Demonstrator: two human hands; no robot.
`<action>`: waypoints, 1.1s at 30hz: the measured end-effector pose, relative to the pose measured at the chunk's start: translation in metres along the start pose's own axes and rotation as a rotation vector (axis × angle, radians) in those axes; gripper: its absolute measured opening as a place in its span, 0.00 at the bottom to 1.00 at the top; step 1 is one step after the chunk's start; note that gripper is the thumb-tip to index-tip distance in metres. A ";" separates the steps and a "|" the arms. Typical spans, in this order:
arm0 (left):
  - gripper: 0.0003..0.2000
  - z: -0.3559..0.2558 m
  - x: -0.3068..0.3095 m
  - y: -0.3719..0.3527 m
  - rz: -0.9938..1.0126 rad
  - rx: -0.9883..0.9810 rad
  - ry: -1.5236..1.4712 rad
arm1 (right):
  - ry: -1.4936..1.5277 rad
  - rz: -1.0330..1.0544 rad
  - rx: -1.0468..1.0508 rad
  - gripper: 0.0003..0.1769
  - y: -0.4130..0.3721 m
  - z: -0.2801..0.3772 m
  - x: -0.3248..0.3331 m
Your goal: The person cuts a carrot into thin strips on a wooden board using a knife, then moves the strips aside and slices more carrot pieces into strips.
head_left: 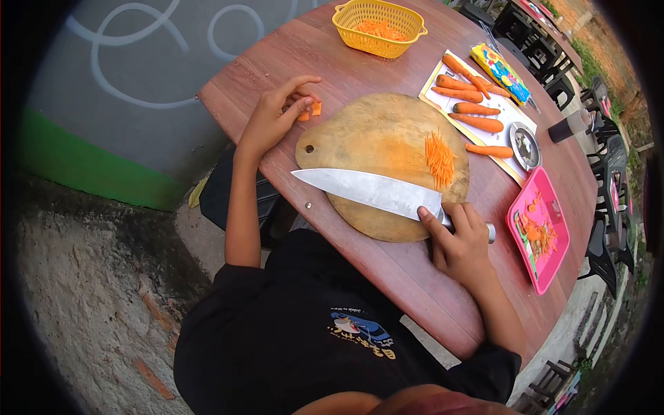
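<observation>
- Orange carrot chunk (312, 109) on the bench (387, 277), just left of the cutting board (373, 138), pinched by the left hand (273, 119)
- Across the board lies the chef's knife (366, 188), clasped in the right hand (460, 242), tip toward that chunk

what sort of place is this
Likely an outdoor food-prep spot, perhaps a café terrace: a wooden table in the open, black chairs and grass beyond. The right hand holds a chef's knife on a cutting board with julienned carrot, the left hand a carrot chunk; whole carrots lie alongside.
</observation>
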State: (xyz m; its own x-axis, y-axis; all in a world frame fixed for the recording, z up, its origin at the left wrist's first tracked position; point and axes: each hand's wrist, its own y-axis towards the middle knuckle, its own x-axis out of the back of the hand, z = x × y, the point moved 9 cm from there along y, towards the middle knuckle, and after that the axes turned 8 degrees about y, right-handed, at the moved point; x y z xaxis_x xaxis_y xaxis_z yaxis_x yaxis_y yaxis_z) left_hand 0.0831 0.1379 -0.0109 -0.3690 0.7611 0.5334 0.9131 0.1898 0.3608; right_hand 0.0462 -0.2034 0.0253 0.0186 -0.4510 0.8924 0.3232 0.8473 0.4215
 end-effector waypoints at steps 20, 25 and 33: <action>0.23 -0.113 -0.129 0.018 0.729 -0.285 -0.083 | 0.781 -0.460 -1.011 0.28 -0.010 -0.006 0.050; 0.23 -0.111 -0.109 0.009 0.519 -0.233 -0.079 | 0.837 -0.420 -1.135 0.30 0.006 -0.005 0.014; 0.27 -0.112 -0.098 -0.009 0.335 -0.252 0.040 | 0.688 -0.262 -1.103 0.31 0.032 0.007 -0.009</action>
State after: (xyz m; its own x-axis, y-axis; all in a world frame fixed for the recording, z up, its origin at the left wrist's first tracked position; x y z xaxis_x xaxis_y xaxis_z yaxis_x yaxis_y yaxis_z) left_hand 0.0913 -0.0080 0.0194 -0.0697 0.7294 0.6805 0.9147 -0.2255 0.3354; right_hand 0.0500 -0.1706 0.0314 0.2049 -0.8915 0.4040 0.9787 0.1906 -0.0758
